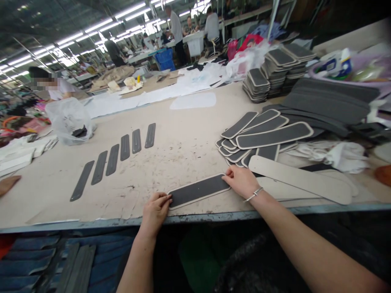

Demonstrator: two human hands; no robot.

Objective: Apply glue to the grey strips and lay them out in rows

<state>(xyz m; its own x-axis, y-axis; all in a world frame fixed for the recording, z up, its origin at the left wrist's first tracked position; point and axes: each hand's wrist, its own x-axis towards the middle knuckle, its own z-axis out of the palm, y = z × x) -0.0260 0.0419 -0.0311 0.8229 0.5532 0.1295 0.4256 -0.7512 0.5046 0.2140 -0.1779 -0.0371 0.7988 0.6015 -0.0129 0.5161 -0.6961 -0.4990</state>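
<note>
A long dark grey panel with a pale border point(198, 190) lies at the table's front edge, between my two hands. My left hand point(157, 209) pinches its left end. At its right end, the thumb and fingers of my right hand point(241, 179) are closed on the corner; a bracelet circles that wrist. Just beyond my right hand is a fanned heap of similar bordered panels point(275, 135). Plain pale strips with rounded ends point(301, 179) lie to the right of that hand. Several small dark strips point(113, 159) form a slanting row on the left.
Stacked panels point(258, 83) stand at the back right, near folded dark sheets point(330, 101) and a crumpled white cloth point(345, 156). A clear plastic bag point(69, 120) sits at the back left. Another person's hand point(9, 185) rests at the left edge. People work further off.
</note>
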